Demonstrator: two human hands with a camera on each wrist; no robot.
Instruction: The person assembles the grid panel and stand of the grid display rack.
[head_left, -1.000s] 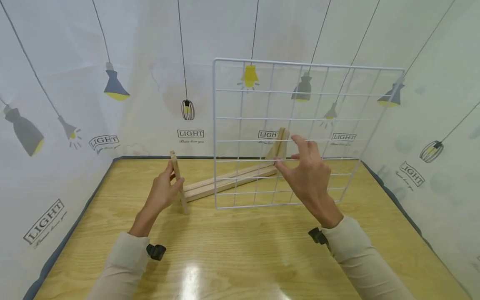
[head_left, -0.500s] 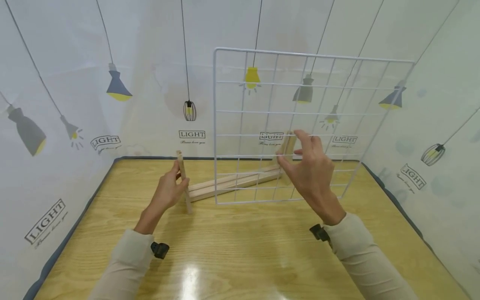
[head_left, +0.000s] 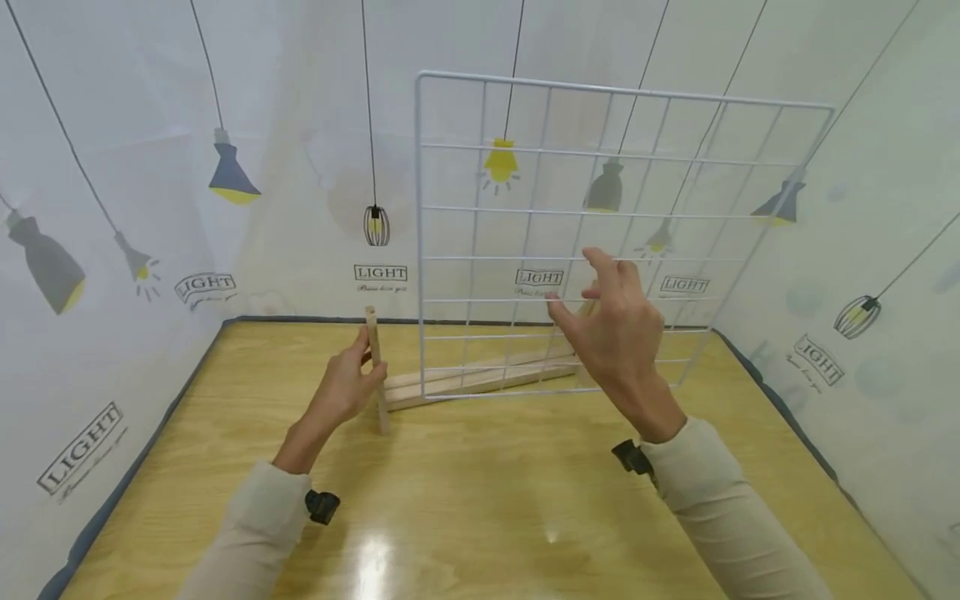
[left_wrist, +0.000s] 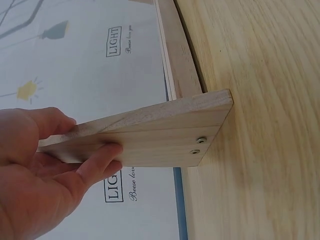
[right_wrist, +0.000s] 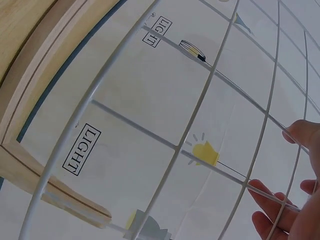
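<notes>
My left hand [head_left: 347, 383] pinches the upright end board [left_wrist: 150, 130] of a pale wooden stand between thumb and fingers. Two metal screws [left_wrist: 201, 140] show low on that board. From it a long grooved wooden bar [head_left: 402, 395] runs right along the table to a second end board [right_wrist: 75, 200], mostly hidden behind my right hand in the head view. A white wire grid panel [head_left: 630, 90] is held up, tilted, in front of the stand. My right hand [head_left: 622, 342] grips its wires near the middle, with fingertips among the mesh in the right wrist view.
The wood-grain table [head_left: 465, 500] has a dark blue edging [head_left: 150, 421] along its back and sides. White sheeting printed with hanging lamps [head_left: 232, 171] closes in the back and both sides. Through the grid, the sheeting and bar stay visible.
The wire grid panel has risen and looks larger in the head view. My left hand and the stand's left end have shifted to the right. Both hands keep their grips.
</notes>
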